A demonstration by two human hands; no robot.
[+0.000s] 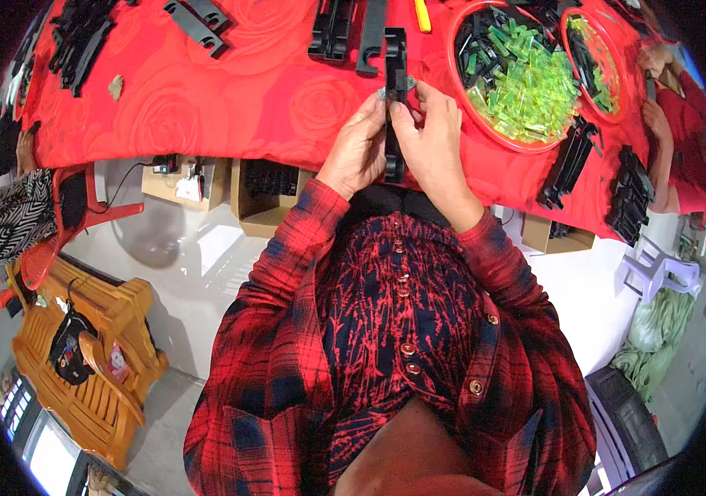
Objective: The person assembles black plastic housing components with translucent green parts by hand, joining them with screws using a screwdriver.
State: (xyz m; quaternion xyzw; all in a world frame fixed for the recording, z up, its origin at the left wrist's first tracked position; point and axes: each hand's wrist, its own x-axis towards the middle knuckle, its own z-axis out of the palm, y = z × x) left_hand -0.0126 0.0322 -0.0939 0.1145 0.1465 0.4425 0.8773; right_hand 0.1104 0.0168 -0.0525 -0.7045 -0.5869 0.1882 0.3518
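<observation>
A long, narrow black plastic part point(395, 157) stands lengthwise between my hands at the near edge of the red cloth. My left hand point(356, 149) closes on its left side, fingertips near the middle of its length. From the other side my right hand point(436, 145) grips it, thumb pressed against the part and index finger bent beyond it. Something small and greyish shows at the fingertips on both sides; I cannot make out what it is. More black plastic parts point(332, 31) lie just beyond my hands.
On the red tablecloth point(229, 107), a red basin point(527, 147) holds yellow-green and black pieces; a smaller red basin point(615, 112) sits beside it. A yellow-handled tool point(423, 15) lies at the back. Other people sit at both sides. Cardboard boxes point(266, 219) stand under the table.
</observation>
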